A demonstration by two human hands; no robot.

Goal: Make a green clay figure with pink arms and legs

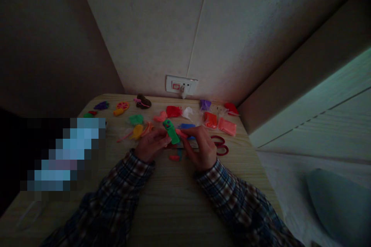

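Note:
My left hand point(151, 144) is closed on a green modelling-clay figure point(173, 135), which leans to the left and has small dark and pinkish marks near its top. My right hand point(202, 148) pinches a pink piece of clay point(181, 133) against or very close to the figure's right side; whether they touch is hard to tell. Behind the right fingers lies a blue clay packet point(188, 126), partly covered. Red-handled scissors point(222, 150) lie by the right hand, their blades mostly hidden. A small reddish piece point(174, 158) rests on the table between my hands.
Clay packets, including red point(174, 111), orange point(210, 120), coral point(227, 126) and purple point(205, 104), spread across the back of the wooden table point(171, 204). Finished-looking clay shapes, one brown point(142, 101), sit at back left. A blurred-out screen point(69, 154) stands left. A wall socket point(181, 85) is behind.

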